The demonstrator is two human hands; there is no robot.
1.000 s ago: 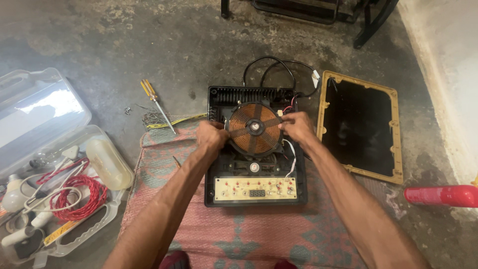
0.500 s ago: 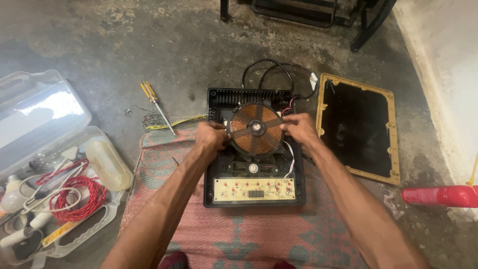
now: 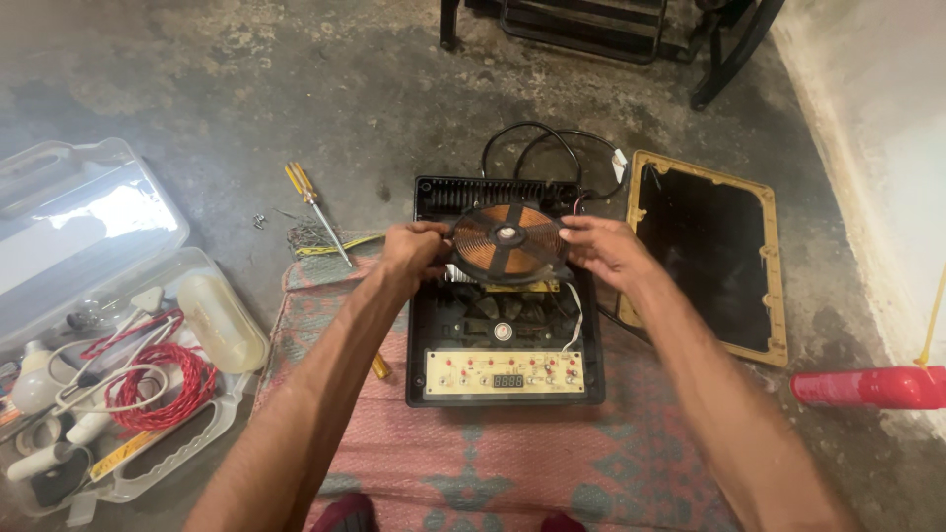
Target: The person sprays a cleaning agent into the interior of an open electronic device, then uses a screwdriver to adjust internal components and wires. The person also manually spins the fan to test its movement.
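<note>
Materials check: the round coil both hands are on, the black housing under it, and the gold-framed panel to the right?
Round copper-coloured coil: looks like wound copper wire, reddish metallic sheen, with dark spokes across it, probably plastic. The left hand and right hand grip its edges. Black box housing: likely moulded plastic, matte, ribbed vents at the back. Gold-framed black panel: glossy dark face suggests glass; frame material unclear.

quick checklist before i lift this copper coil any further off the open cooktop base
1. Left hand grips round copper coil edge: ok.
2. Right hand grips opposite edge: ok.
3. Coil wires free of black cooktop base: cannot tell.
4. White wire beside circuit board clear of hands: ok.
5. Gold-framed black glass top set aside on floor: ok.
6. Yellow-handled screwdriver lies within reach: ok.
</note>
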